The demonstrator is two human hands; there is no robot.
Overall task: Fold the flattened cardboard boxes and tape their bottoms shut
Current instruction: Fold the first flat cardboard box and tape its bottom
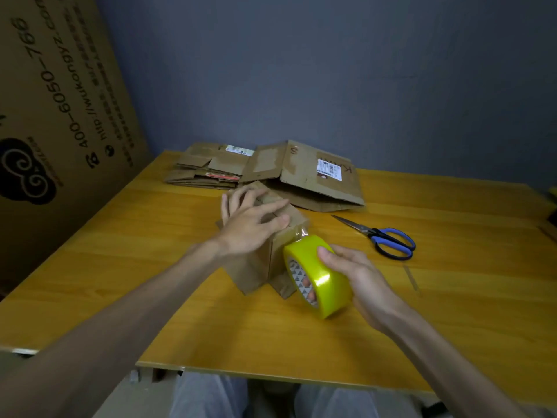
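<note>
A small folded cardboard box (260, 260) stands on the yellow table (422, 312) with its bottom flaps turned up. My left hand (251, 220) presses flat on those flaps with spread fingers. My right hand (351, 274) grips a roll of clear yellow tape (319, 276) right beside the box, fingers through its core. A strip of tape runs from the roll up to the box's top right corner. Flattened boxes lie behind: a stack (208, 168) at the back left and a larger one (313, 176) with a shipping label.
Blue-handled scissors (382, 236) lie on the table to the right of the box, blades pointing left. A big printed cardboard sheet (57, 116) leans at the left. A grey wall stands behind the table. The table's front edge is over my knees.
</note>
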